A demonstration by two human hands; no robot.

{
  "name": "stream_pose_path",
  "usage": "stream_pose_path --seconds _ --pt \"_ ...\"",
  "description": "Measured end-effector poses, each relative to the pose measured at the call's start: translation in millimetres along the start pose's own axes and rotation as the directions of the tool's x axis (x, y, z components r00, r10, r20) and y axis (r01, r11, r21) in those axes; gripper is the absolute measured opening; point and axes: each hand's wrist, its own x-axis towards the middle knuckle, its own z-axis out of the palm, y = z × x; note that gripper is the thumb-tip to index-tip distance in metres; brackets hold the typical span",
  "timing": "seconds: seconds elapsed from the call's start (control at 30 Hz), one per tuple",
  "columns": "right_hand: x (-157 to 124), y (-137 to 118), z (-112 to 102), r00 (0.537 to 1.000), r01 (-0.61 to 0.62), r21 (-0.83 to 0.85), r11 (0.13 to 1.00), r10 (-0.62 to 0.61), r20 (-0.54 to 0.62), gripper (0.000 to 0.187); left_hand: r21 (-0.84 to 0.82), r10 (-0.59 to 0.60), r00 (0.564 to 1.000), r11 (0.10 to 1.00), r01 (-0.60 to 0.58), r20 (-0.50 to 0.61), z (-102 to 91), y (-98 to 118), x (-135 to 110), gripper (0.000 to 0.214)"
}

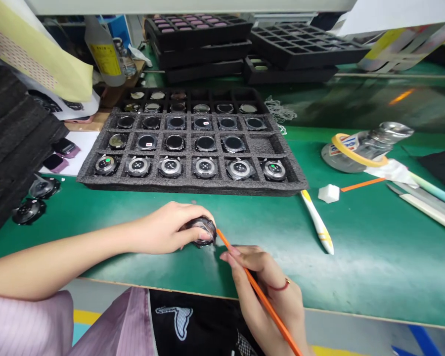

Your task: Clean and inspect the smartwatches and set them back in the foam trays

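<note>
My left hand (174, 227) grips a round black watch body (203, 230) on the green tabletop, thumb across its face. In my right hand (263, 282) is a thin orange stick (265, 301), pinched like a pen. Its tip meets or nearly meets the right edge of the watch body; I cannot tell which. Just behind my hands lies a black foam tray (193, 184) with rows of round watch bodies. Those in its front row, such as one watch body (204, 167), show their sensor backs; several farther ones show dark faces.
A toothbrush (319, 222), white foam piece (329, 193), glass bottle (359, 148) with a yellow ring and a knife (426, 210) lie to the right. Two more watch bodies (29, 211) sit left, beside stacked black foam (15, 133). More foam trays (203, 54) are piled behind.
</note>
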Motion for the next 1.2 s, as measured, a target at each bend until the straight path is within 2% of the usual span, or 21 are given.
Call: stream_pose_path --seconds 0.13,0.4,0.63,0.73,0.83,0.97,1.03,1.1,1.2 --pt "2 2 0 1.000 -0.011 0.073 0.997 0.010 0.019 0.019 -0.038 -0.035 0.999 0.999 0.035 0.013 1.1 0 0 0.016" --pt "-5 2 -2 0.999 -0.019 0.045 0.999 0.017 0.028 0.020 -0.003 -0.007 1.000 1.000 0.007 -0.003 0.5 0 0 0.014" --pt "0 6 -5 0.998 -0.003 0.090 0.996 -0.003 0.061 0.017 -0.056 -0.066 0.998 0.996 0.067 0.024 0.4 -1 -1 0.020" --pt "5 9 -13 0.993 -0.001 0.107 0.994 -0.012 0.119 0.015 -0.061 -0.073 0.997 0.995 0.075 0.025 0.2 -1 0 0.022" --pt "26 10 -16 0.974 0.002 0.125 0.992 -0.030 0.224 0.013 -0.076 -0.067 0.997 0.995 0.069 0.025 0.0 -2 0 0.021" --pt "57 8 -21 0.907 -0.035 0.135 0.990 -0.025 0.420 0.011 -0.082 -0.069 0.997 0.994 0.071 0.021 -0.1 -2 1 0.021" --pt "61 7 -25 0.887 -0.068 0.129 0.989 0.001 0.462 0.011 -0.075 -0.068 0.997 0.995 0.070 0.021 0.0 -3 1 0.022" --pt "53 8 -29 0.901 -0.075 0.111 0.991 0.020 0.434 0.012 -0.072 -0.074 0.997 0.995 0.075 0.019 0.3 -3 0 0.023" --pt "26 11 -30 0.955 -0.056 0.091 0.994 0.026 0.297 0.013 -0.067 -0.081 0.996 0.994 0.082 0.025 0.6 -2 0 0.021"
